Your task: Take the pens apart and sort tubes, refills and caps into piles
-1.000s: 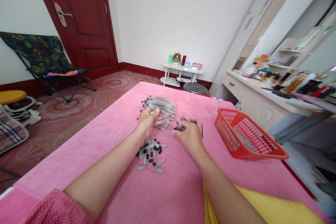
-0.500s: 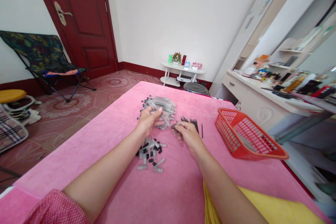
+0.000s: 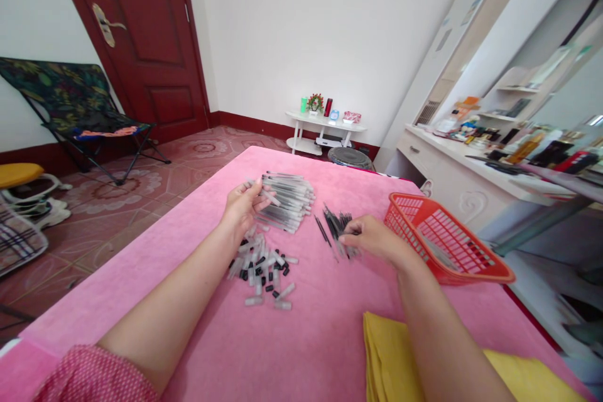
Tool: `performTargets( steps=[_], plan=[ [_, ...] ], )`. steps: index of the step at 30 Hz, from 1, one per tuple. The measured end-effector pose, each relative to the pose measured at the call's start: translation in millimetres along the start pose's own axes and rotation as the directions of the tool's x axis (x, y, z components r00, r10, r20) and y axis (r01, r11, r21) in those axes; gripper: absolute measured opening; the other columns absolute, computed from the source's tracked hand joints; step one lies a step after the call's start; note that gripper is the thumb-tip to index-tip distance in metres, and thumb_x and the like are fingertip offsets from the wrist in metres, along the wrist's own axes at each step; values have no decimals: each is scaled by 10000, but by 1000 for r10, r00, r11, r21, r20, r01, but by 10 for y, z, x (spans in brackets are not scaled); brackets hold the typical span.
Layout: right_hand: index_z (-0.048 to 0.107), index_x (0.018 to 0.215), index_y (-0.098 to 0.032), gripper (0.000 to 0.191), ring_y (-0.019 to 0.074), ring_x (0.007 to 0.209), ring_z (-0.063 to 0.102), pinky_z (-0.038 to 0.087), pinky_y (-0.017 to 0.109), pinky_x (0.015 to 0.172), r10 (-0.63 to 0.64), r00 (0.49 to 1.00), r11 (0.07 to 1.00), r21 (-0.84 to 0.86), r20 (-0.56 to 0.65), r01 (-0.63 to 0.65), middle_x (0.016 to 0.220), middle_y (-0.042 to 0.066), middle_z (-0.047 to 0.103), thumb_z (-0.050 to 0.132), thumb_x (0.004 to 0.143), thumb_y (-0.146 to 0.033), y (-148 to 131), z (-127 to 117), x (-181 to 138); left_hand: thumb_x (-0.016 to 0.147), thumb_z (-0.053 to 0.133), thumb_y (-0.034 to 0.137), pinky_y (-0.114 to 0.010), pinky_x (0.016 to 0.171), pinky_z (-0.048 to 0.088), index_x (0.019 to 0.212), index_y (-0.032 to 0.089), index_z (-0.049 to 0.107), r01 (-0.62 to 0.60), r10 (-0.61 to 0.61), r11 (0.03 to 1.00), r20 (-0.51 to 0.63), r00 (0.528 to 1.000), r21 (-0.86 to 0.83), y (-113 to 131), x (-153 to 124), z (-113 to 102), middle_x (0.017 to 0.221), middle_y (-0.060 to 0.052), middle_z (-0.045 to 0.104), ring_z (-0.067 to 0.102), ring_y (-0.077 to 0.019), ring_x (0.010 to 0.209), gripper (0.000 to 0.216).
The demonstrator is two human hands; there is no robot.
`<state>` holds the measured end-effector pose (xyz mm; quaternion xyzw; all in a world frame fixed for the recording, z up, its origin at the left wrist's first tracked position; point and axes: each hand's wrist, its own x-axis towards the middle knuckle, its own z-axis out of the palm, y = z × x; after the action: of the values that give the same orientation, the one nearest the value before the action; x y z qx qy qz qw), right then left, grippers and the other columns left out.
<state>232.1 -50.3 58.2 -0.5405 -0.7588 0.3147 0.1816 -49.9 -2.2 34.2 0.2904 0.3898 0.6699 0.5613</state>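
My left hand [image 3: 241, 206] pinches a clear pen barrel [image 3: 270, 197] at the near left edge of a pile of clear pens [image 3: 289, 191]. Those pens lie side by side, with dark parts at their left ends. On the right, my right hand [image 3: 374, 237] has its thumb and fingertips closed together at a bunch of thin black pen refills [image 3: 333, 223]; its fingertips partly cover what they hold. Below my left hand is a loose heap of clear pen caps [image 3: 258, 257] mixed with small black plugs [image 3: 269, 287].
A red plastic basket [image 3: 443, 242] stands at the table's right side. Folded yellow cloth [image 3: 389, 352] lies under my right forearm. Pink cloth [image 3: 292, 358] covers the table. Beyond are a white side table [image 3: 325, 120], a dresser [image 3: 438, 166] and a folding chair [image 3: 70, 100].
My hands have moved apart: the left went left with the barrel, the right went right to the black refills. Before, both met near the barrel's tip.
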Motion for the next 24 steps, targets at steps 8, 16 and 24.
performTargets(
  steps=[8, 16, 24],
  plan=[
    [615, 514, -138, 253, 102, 466, 434, 239, 223, 444, 124, 925, 963, -180, -358, -199, 460, 4, 523, 601, 691, -318, 108, -33, 61, 707, 693, 281, -244, 531, 558, 826, 136, 535, 60, -69, 996, 129, 989, 72, -138, -221, 225, 737, -26, 662, 673, -154, 621, 245],
    [665, 665, -138, 229, 103, 541, 448, 292, 212, 506, -166, 948, 984, 19, -271, 178, 578, -13, 573, 591, 734, -343, -475, 443, 73, 626, 734, 385, -181, 502, 469, 806, 142, 537, -2, -71, 976, 329, 942, 217, -280, -597, 497, 700, -19, 664, 627, -119, 599, 361],
    [661, 646, -148, 278, 143, 566, 529, 315, 244, 511, -39, 916, 981, -190, -399, -42, 609, 43, 621, 554, 746, -384, -435, -109, -100, 722, 604, 471, -222, 525, 467, 985, 162, 521, -158, 8, 900, 349, 937, 406, -209, -410, 385, 849, -73, 687, 648, -169, 703, 414]
  ],
)
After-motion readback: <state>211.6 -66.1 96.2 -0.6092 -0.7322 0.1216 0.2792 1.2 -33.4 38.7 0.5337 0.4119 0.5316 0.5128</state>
